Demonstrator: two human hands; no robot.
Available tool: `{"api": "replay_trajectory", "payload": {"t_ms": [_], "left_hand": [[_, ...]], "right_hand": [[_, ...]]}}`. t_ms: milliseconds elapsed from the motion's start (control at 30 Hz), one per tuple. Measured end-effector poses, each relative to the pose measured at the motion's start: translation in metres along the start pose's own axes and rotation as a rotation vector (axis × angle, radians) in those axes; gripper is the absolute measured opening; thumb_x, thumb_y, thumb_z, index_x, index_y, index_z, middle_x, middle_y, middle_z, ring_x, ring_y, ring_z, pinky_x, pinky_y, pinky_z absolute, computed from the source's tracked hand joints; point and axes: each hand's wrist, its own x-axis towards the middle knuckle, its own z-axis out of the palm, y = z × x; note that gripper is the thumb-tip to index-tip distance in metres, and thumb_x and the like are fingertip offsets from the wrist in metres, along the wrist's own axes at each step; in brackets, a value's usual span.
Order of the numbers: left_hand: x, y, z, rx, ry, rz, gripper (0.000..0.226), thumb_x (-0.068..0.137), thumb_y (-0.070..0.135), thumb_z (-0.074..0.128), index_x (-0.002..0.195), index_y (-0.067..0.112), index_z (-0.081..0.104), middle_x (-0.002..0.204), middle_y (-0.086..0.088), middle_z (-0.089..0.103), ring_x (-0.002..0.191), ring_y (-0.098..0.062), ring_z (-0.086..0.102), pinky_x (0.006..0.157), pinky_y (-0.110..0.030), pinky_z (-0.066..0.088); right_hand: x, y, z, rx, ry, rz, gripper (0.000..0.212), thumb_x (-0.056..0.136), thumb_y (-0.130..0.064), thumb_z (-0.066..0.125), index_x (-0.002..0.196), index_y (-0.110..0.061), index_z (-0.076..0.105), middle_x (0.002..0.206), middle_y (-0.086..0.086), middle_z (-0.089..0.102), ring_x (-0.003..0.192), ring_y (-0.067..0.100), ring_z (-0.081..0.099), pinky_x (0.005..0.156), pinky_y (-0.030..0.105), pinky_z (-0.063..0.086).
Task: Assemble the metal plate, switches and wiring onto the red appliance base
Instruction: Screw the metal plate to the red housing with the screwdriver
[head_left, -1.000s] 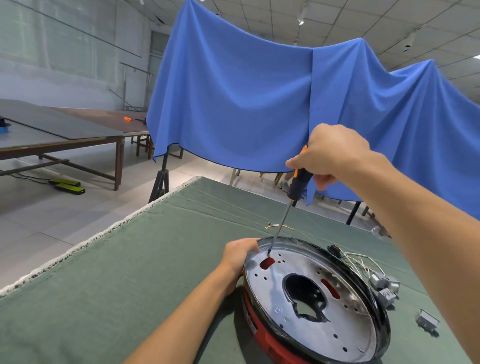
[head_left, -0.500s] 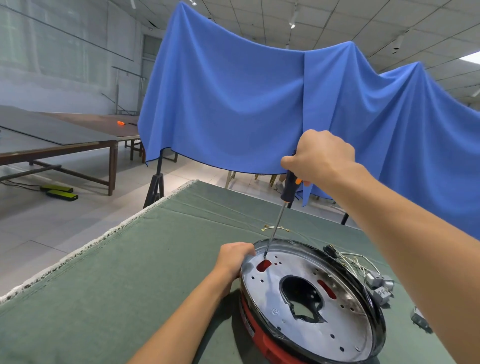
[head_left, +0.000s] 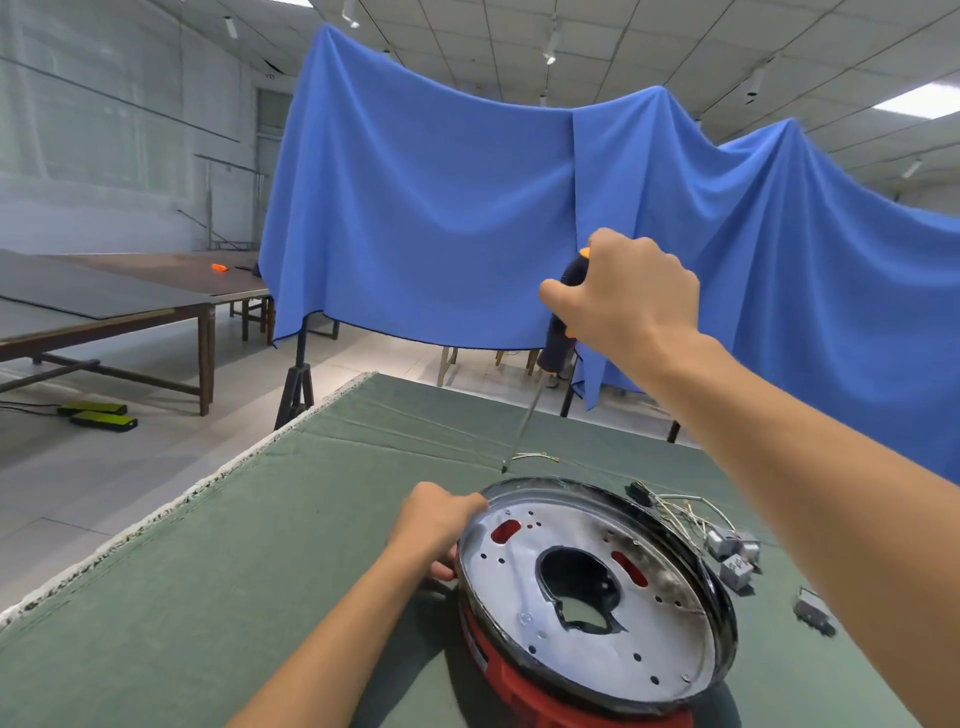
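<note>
The red appliance base (head_left: 524, 691) lies on the green table cover, with the round metal plate (head_left: 649, 629) seated in its black rim. My left hand (head_left: 434, 525) grips the rim at its far left edge. My right hand (head_left: 626, 293) holds a black and orange screwdriver (head_left: 530, 415) above the table; its tip hangs just beyond the rim's far edge, clear of the plate. Grey switches (head_left: 732, 558) with thin white wiring (head_left: 685, 512) lie to the right of the base.
A loose grey part (head_left: 813, 613) lies right of the switches, and a small wire piece (head_left: 535, 457) lies beyond the base. The table cover's (head_left: 234, 545) left edge drops to the floor. A blue cloth (head_left: 441, 218) hangs behind; wooden tables (head_left: 104, 306) stand at left.
My right hand has lifted the screwdriver up off the plate's far left hole; its tip now hangs beyond the rim. My left hand has stayed on the rim.
</note>
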Motion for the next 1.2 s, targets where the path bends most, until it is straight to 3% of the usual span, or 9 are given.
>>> {"api": "replay_trajectory", "payload": {"t_ms": [133, 333, 500, 633, 733, 833, 933, 1100, 1200], "left_hand": [[-0.010, 0.004, -0.010, 0.080, -0.171, -0.106, 0.029, 0.078, 0.028, 0.065, 0.088, 0.002, 0.058, 0.075, -0.013, 0.057, 0.050, -0.024, 0.058, 0.046, -0.038, 0.055], [-0.022, 0.013, -0.015, 0.092, -0.173, -0.074, 0.022, 0.087, 0.020, 0.046, 0.094, 0.002, 0.056, 0.072, -0.013, 0.052, 0.041, -0.025, 0.053, 0.042, -0.033, 0.052], [-0.016, 0.005, -0.041, -0.206, 0.011, -0.147, 0.025, 0.086, 0.024, 0.040, 0.087, 0.007, 0.058, 0.071, -0.016, 0.061, 0.057, -0.032, 0.062, 0.044, -0.041, 0.054], [-0.012, -0.007, -0.043, -0.575, 0.048, -0.166, 0.023, 0.083, 0.023, 0.039, 0.087, 0.012, 0.058, 0.076, -0.016, 0.067, 0.068, -0.035, 0.066, 0.050, -0.042, 0.056], [-0.011, -0.008, -0.039, -0.779, 0.113, -0.147, 0.014, 0.086, 0.020, 0.045, 0.089, 0.012, 0.056, 0.086, -0.017, 0.067, 0.075, -0.036, 0.067, 0.047, -0.044, 0.057], [-0.009, -0.005, -0.036, -0.969, 0.122, -0.158, 0.009, 0.082, 0.012, 0.047, 0.087, 0.007, 0.052, 0.086, -0.018, 0.064, 0.078, -0.035, 0.066, 0.046, -0.042, 0.056], [-0.009, -0.003, -0.035, -1.078, 0.155, -0.150, 0.013, 0.085, 0.015, 0.048, 0.080, 0.004, 0.054, 0.072, -0.016, 0.065, 0.073, -0.032, 0.065, 0.043, -0.039, 0.054], [-0.002, -0.003, -0.039, -1.136, 0.198, -0.137, 0.028, 0.088, 0.029, 0.053, 0.092, 0.002, 0.059, 0.089, -0.018, 0.064, 0.077, -0.033, 0.068, 0.048, -0.039, 0.056], [0.003, -0.008, -0.041, -1.090, 0.205, -0.124, 0.021, 0.085, 0.024, 0.052, 0.084, 0.004, 0.056, 0.078, -0.018, 0.068, 0.065, -0.032, 0.070, 0.051, -0.038, 0.057]], "right_hand": [[0.006, 0.020, -0.014, 0.467, -0.050, 0.220, 0.023, 0.073, -0.029, 0.064, 0.075, -0.018, 0.044, 0.075, 0.004, 0.069, 0.060, 0.024, 0.068, 0.062, 0.038, 0.057], [-0.046, 0.067, 0.023, 0.880, -0.301, 0.602, 0.030, 0.073, -0.004, 0.073, 0.069, -0.013, 0.045, 0.078, 0.008, 0.060, 0.064, 0.029, 0.071, 0.067, 0.043, 0.061], [-0.089, 0.101, 0.052, 1.258, -0.287, 1.002, 0.010, 0.081, 0.003, 0.063, 0.079, -0.001, 0.054, 0.085, 0.015, 0.059, 0.067, 0.027, 0.064, 0.053, 0.033, 0.059], [-0.102, 0.120, 0.057, 1.641, -0.171, 1.169, 0.005, 0.085, 0.003, 0.054, 0.080, 0.003, 0.054, 0.084, 0.017, 0.061, 0.072, 0.030, 0.063, 0.059, 0.036, 0.060], [-0.113, 0.125, 0.061, 1.826, -0.437, 1.187, 0.017, 0.082, 0.003, 0.048, 0.094, 0.010, 0.057, 0.087, 0.019, 0.066, 0.073, 0.027, 0.067, 0.059, 0.032, 0.060], [-0.121, 0.122, 0.072, 1.729, -0.635, 1.146, 0.028, 0.069, -0.004, 0.044, 0.093, 0.005, 0.057, 0.077, 0.012, 0.062, 0.057, 0.019, 0.058, 0.048, 0.024, 0.054], [-0.125, 0.118, 0.089, 1.490, -0.588, 1.080, 0.005, 0.084, -0.014, 0.054, 0.082, -0.010, 0.053, 0.063, 0.003, 0.055, 0.046, 0.014, 0.048, 0.039, 0.020, 0.042], [-0.134, 0.112, 0.131, 1.231, -0.548, 0.997, 0.025, 0.085, 0.004, 0.051, 0.065, -0.008, 0.044, 0.048, 0.005, 0.045, 0.033, 0.016, 0.042, 0.041, 0.021, 0.039], [-0.136, 0.100, 0.159, 1.083, -0.563, 0.901, 0.026, 0.083, 0.003, 0.057, 0.064, -0.008, 0.044, 0.051, 0.008, 0.037, 0.031, 0.018, 0.036, 0.042, 0.023, 0.037]]}}
